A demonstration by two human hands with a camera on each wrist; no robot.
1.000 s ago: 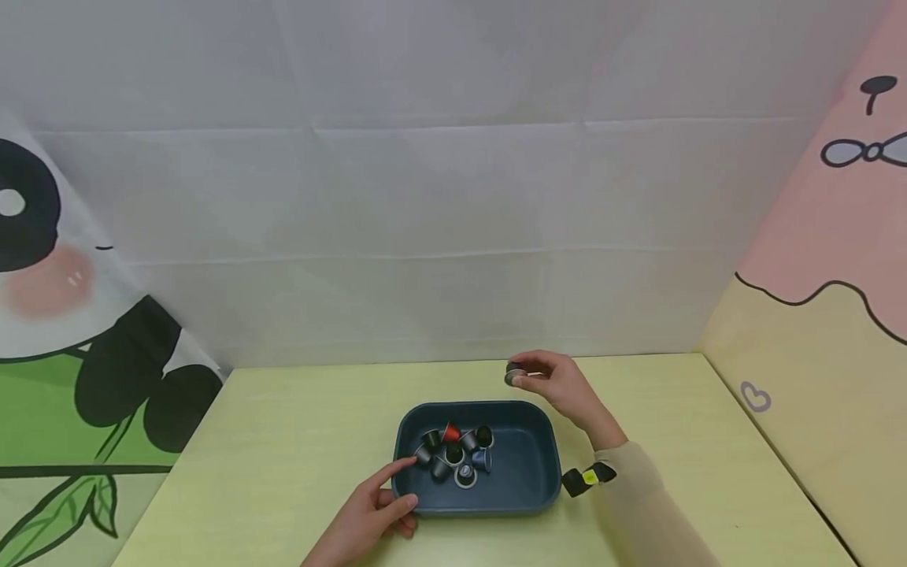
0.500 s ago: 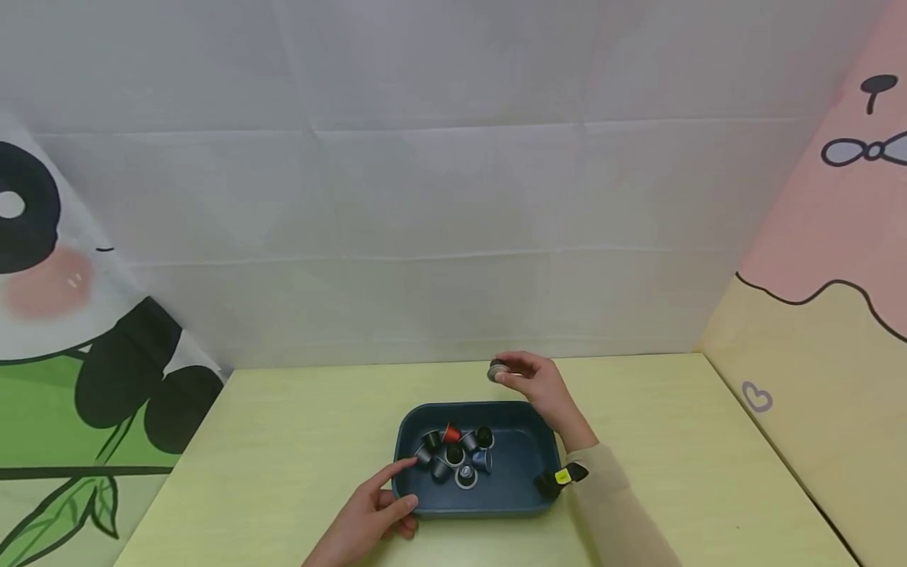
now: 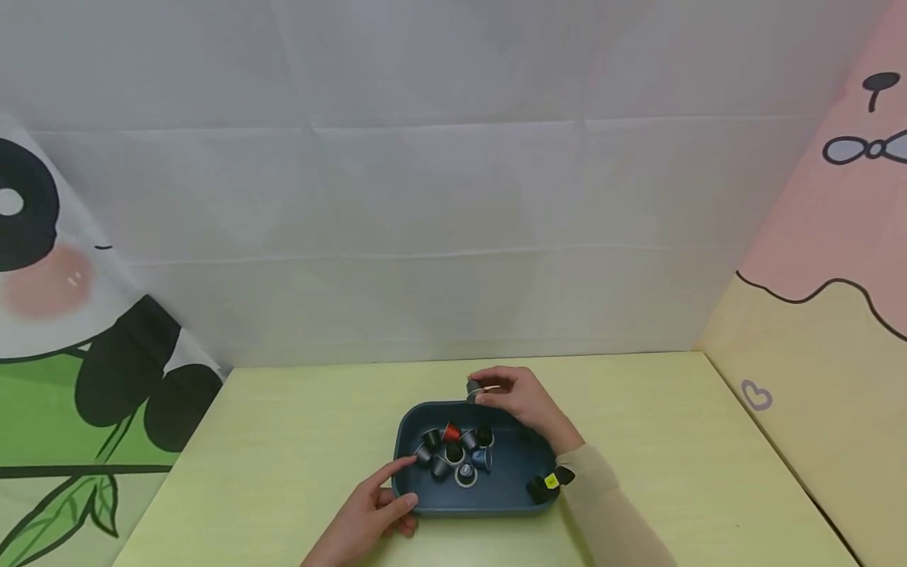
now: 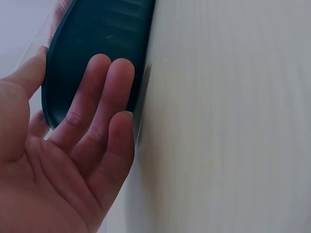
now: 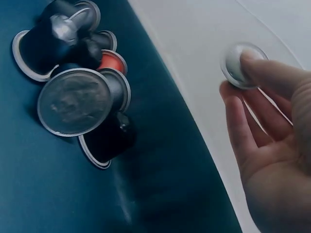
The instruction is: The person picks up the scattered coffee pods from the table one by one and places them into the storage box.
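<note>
My right hand (image 3: 523,400) pinches a dark coffee capsule (image 3: 472,388) by its edge, just above the tray's far rim. In the right wrist view, thumb and fingertips hold this capsule (image 5: 238,63) with its round pale face showing. A dark blue tray (image 3: 520,488) contains several coffee capsules (image 3: 441,471) heaped on its left side, mostly black and grey, with a red capsule (image 3: 451,432) and a blue capsule (image 3: 483,460) among them. My left hand (image 3: 367,512) grips the tray's near left corner; its index finger reaches over the rim, other fingers lie along the outer wall (image 4: 97,29).
The tray stands on a pale yellow table (image 3: 298,425). A white sheet (image 3: 453,236) rises behind the table. Printed side panels bound it, with a pink and cream panel (image 3: 808,378) at the right. A black strap with a yellow patch (image 3: 551,480) is around the right wrist.
My right hand has moved left and then down with the capsule, from beyond the tray's right half to its far rim. The left hand and the tray have stayed put.
</note>
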